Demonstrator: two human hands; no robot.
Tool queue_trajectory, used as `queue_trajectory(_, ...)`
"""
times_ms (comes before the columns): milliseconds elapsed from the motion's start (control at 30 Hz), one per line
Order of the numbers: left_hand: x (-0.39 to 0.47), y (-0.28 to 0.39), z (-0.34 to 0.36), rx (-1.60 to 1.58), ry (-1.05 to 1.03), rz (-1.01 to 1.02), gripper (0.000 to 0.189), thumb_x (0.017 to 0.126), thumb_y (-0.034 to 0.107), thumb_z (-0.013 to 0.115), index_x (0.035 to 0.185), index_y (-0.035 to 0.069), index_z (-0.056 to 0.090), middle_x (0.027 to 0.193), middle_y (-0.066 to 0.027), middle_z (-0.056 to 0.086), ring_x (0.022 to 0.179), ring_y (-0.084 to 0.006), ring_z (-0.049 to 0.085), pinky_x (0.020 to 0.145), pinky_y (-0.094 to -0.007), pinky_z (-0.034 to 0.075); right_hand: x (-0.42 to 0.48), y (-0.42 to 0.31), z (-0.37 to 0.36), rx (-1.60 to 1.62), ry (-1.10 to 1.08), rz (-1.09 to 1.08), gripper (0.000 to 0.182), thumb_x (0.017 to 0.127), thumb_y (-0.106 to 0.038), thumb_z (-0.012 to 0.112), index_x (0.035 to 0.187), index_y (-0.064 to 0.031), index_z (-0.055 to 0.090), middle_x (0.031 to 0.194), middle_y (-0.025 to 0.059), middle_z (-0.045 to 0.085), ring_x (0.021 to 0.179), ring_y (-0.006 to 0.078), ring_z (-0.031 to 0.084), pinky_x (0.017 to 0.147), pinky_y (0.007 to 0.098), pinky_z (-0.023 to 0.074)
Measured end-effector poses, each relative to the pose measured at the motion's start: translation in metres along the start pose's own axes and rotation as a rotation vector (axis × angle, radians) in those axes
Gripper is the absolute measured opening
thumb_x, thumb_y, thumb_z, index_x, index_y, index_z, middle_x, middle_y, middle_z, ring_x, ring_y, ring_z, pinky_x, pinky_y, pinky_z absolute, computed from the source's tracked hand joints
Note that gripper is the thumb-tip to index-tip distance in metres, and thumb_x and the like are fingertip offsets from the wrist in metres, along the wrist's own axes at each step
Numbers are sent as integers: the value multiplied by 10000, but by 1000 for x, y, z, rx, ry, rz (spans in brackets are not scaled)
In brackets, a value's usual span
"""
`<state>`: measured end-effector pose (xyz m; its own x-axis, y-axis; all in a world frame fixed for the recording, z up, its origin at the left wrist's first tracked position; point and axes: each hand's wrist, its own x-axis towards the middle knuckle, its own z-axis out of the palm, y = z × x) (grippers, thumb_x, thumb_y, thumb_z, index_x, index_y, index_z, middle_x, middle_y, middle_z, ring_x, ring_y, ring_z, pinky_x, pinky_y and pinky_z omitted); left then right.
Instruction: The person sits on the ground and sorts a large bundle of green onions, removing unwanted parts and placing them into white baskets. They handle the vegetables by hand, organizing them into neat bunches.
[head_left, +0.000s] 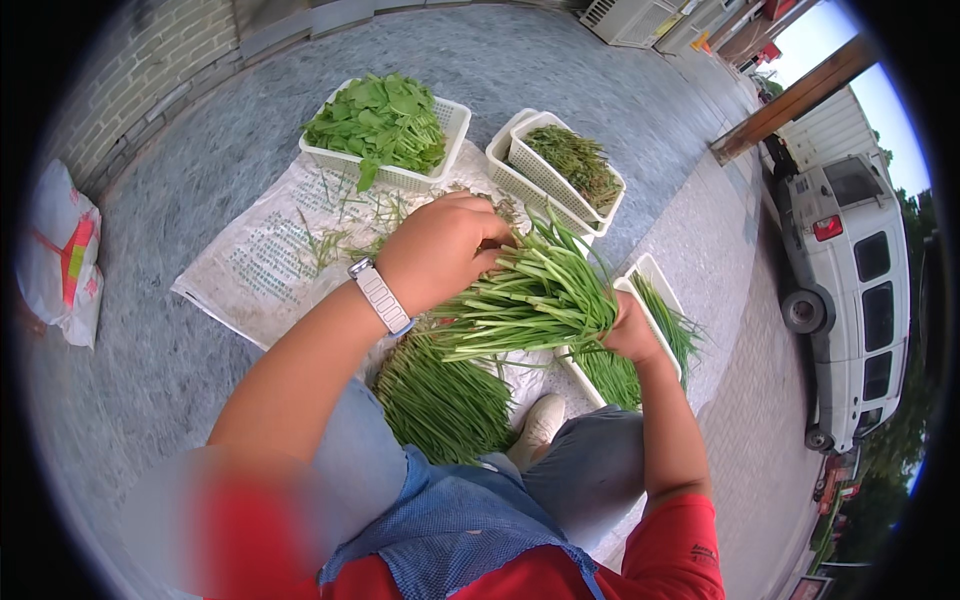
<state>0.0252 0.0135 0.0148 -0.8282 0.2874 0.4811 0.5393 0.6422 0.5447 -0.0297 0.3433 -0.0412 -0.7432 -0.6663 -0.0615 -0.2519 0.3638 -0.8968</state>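
Note:
My right hand (631, 330) is closed around a bunch of green garlic chives (540, 300), whose pale stem ends point left. My left hand (450, 244), with a watch on the wrist, has its thumb and fingers at the upper stems of that bunch; its fingertips are partly hidden, so whether they pinch a stem does not show. Below the held bunch, a large pile of chives (446, 401) lies between my legs. To the right, more chives lie in white plastic baskets (651, 271), partly behind my right hand and forearm.
A printed woven sack (247, 259) lies on the ground, strewn with trimmings. Beyond it stand a white basket (456, 124) of leafy greens (382, 120) and nested baskets (551, 120) with darker sprigs (574, 161). A plastic bag (64, 255) sits far left; a white van (855, 300) stands right.

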Motion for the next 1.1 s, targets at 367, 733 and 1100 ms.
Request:
queue_trajectory(367, 0, 5, -1, -123, -132, -230, 165, 774, 9, 684, 938, -7, 693, 854, -147, 680, 780, -272, 669, 732, -351, 528, -2, 6, -4, -62, 30, -16, 393, 696, 90, 708, 1073, 5, 637, 973, 24, 651, 927, 103, 570, 857, 288, 470)
queue_trajectory(733, 1, 22, -26, -320, 77, -322, 134, 859, 32, 641, 969, 2, 710, 922, -76, 709, 803, -133, 646, 729, -280, 505, -2, 3, -13, -274, 165, -105, 400, 602, 115, 677, 971, -21, 609, 878, 76, 621, 820, 206, 590, 796, 317, 479)
queue_trajectory(1100, 3, 18, 11, -61, 175, -105, 339, 636, 228, 854, 859, 10, 724, 834, -51, 524, 858, -235, 499, 796, -363, 429, 9, 8, 0, -389, 216, -100, 421, 625, 95, 684, 1022, -36, 625, 928, 95, 663, 866, 234, 631, 812, 319, 495)
